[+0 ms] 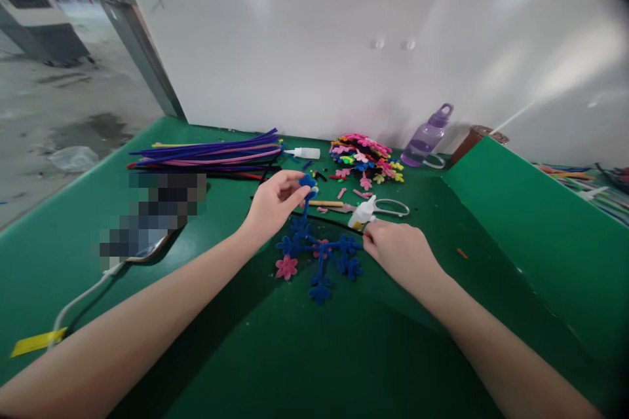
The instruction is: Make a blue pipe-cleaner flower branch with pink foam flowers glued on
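My left hand [281,201] pinches a small blue flower at the upper tip of a blue branching piece [320,265] made of fuzzy stems. Pink flowers sit at its centre and its lower left, the latter a pink flower [286,267]. Just right of the piece, my right hand [396,245] has its fingers curled together near a white glue bottle [362,212]; whatever lies between those fingers is hidden. A black stem [331,223] runs behind the blue piece toward my right fingertips. Behind it lie scissors [393,207] and a tool with a yellowish handle [324,203].
Bundled coloured stems [206,154] and a phone [152,216] with a cable lie left. A second white bottle [307,153], a pile of colourful flowers [361,150] and a purple water bottle [425,141] stand along the back. A green panel [535,236] is right.
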### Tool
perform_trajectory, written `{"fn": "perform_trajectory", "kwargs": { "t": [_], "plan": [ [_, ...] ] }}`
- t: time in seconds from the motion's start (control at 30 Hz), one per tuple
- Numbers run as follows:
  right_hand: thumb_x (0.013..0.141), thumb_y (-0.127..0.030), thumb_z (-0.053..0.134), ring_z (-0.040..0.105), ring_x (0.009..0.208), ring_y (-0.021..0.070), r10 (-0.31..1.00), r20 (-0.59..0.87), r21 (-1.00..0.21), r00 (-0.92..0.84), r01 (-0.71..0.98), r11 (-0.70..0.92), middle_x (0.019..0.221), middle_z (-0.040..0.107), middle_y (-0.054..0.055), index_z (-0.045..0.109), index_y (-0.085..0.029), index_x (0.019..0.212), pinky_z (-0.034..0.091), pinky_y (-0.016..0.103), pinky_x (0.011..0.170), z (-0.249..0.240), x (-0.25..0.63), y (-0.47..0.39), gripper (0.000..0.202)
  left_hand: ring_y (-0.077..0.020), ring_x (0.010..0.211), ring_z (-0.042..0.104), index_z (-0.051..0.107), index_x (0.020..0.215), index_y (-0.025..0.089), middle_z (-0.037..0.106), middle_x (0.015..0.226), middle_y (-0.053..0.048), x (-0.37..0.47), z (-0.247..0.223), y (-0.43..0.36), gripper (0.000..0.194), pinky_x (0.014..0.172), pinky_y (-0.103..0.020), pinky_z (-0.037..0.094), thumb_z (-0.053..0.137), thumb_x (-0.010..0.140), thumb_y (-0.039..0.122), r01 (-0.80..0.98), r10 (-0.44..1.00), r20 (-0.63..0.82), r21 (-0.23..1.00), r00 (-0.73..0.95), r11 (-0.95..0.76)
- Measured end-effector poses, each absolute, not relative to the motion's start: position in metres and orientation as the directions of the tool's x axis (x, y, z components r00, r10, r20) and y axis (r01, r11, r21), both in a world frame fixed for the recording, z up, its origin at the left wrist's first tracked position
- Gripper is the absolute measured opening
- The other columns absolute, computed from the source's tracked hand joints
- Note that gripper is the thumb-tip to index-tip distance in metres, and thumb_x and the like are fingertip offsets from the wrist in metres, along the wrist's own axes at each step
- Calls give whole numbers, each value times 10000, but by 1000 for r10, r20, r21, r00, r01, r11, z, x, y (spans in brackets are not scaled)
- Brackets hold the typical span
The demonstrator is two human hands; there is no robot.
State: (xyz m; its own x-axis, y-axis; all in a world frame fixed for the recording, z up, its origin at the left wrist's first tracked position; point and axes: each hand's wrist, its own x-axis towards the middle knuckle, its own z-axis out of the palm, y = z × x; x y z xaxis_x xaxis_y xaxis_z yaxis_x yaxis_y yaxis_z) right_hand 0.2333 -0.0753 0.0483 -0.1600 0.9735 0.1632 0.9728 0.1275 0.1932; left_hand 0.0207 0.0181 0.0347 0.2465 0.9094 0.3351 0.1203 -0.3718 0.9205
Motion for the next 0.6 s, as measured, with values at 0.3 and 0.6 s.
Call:
{"fn": "perform_trajectory", "kwargs": {
  "t": [0.3, 0.6],
  "plan": [
    [758, -250, 543, 469, 440, 67, 700, 714, -142, 18, 983, 119, 510, 518, -46, 574, -177, 680, 344, 189, 468, 69, 252, -70, 111, -62, 522, 504, 539, 1010, 199, 527, 713, 16, 23, 30, 22, 229, 426, -167, 390, 577, 796, 270, -41, 915, 393, 917, -90, -398],
    [768, -279, 553, 513, 484, 119, 762, 634, -203, 133, 979, -3, 519, 535, -40, 586, -187, 846, 383, 243, 504, 67, 276, -57, 125, -108, 606, 573, 556, 996, 160, 614, 700, 0, 24, 24, 19, 291, 575, -224, 438, 592, 775, 345, 169, 955, 252, 946, 156, -278]
  ]
}}
